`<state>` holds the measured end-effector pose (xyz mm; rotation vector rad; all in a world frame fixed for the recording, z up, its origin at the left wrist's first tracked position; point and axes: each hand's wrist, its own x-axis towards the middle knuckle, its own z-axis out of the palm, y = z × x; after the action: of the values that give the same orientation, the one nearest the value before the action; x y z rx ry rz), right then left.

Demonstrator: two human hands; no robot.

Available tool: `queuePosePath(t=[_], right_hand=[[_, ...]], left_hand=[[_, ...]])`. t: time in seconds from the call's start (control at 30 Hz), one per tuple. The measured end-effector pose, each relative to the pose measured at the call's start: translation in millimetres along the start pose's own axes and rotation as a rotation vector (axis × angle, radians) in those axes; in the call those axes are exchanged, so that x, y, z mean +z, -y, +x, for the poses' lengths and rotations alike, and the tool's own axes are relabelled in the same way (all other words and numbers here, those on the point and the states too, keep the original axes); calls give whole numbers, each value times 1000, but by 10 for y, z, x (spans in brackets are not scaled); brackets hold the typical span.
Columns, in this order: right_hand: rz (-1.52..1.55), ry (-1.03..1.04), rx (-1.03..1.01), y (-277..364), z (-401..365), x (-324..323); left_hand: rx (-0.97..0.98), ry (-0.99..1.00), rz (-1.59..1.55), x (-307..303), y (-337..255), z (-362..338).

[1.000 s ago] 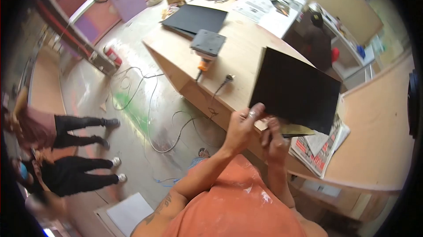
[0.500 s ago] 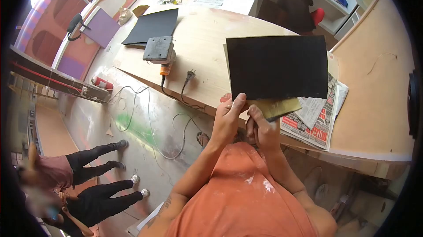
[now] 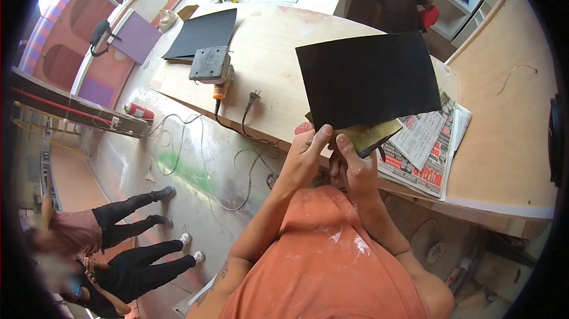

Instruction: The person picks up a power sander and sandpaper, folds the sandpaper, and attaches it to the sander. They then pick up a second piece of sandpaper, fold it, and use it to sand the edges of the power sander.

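The black sheet point(image 3: 367, 79) is held tilted above the surface point(image 3: 278, 46), partly over a newspaper point(image 3: 424, 159). The left hand point(image 3: 307, 156) and right hand point(image 3: 354, 168) sit side by side, their fingers pinching its lower edge.

Only print I can spot is on the newspaper point(image 3: 424, 152): big red headline letters, upside down, too blurry for me to read.
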<state>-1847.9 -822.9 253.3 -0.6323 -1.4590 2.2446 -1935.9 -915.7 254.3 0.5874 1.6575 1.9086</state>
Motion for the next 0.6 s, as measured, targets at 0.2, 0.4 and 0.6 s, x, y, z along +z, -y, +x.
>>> queuePosePath(t=[0.2, 0.4, 0.6], right_hand=[[71, -10, 20, -1, 10, 59], [-21, -1, 34, 80, 52, 51], [-38, 8, 33, -24, 121, 50]], left_hand=[[-218, -20, -334, -71, 175, -3], [-308, 44, -776, -3, 147, 2], [-247, 21, -699, 12, 4, 34]])
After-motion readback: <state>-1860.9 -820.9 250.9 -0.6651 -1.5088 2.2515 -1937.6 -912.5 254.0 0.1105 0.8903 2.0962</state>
